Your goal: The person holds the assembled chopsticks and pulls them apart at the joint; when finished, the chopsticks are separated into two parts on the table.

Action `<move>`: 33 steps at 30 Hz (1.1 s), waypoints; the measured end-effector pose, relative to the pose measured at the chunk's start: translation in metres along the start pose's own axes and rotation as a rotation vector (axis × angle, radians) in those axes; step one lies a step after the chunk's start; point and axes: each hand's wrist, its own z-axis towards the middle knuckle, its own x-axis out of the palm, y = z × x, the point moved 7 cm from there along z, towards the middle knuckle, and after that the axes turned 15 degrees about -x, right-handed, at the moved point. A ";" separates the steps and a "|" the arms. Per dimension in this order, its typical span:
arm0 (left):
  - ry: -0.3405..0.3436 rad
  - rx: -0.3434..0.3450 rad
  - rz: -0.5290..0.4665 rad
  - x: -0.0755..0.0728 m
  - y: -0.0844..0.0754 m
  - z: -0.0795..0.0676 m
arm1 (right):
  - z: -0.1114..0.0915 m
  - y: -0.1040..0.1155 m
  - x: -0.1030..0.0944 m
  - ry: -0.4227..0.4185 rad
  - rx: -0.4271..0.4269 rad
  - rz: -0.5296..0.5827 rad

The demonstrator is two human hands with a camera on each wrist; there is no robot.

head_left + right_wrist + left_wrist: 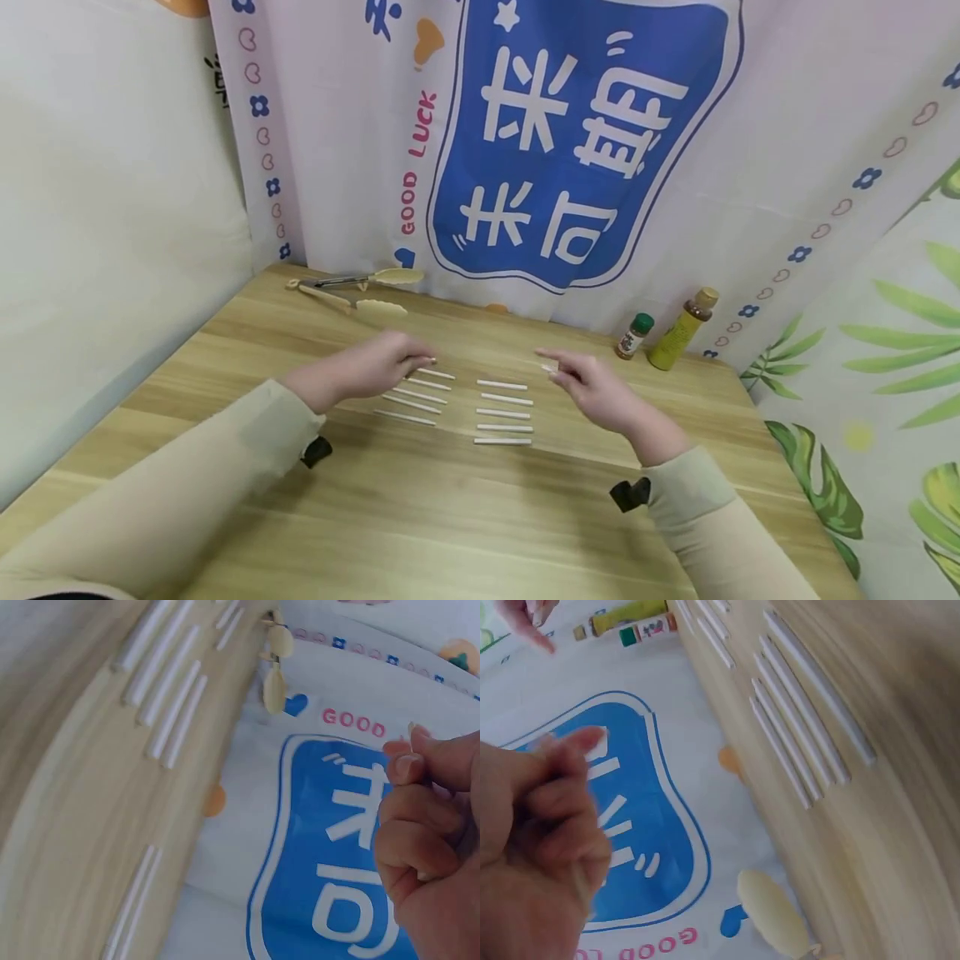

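Above the left row of white sticks (415, 404) is my left hand (382, 360), its lower fingers curled in the left wrist view. A thin pale strip shows under those fingers; I cannot tell whether they grip it. My right hand (592, 392) is raised right of the other row of white sticks (504, 413), index finger extended in the head view. No object shows between its fingers in the right wrist view. Two more white sticks (133, 904) lie apart from the rows, mostly behind the right hand in the head view.
Tongs (337, 296) with pale tips lie at the back left of the wooden table (420, 517). A small green-capped bottle (635, 337) and a taller yellow-labelled bottle (678, 333) stand at the back right. A printed curtain (360, 150) hangs behind the table.
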 end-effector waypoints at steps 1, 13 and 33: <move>0.018 0.015 0.023 0.002 0.001 -0.001 | -0.001 -0.002 0.002 0.035 0.007 -0.013; 0.082 0.041 0.291 0.051 0.010 -0.013 | -0.002 0.015 0.078 0.313 -0.114 -0.237; 0.019 0.120 0.408 0.059 0.017 -0.019 | 0.000 0.008 0.112 0.323 -0.229 -0.401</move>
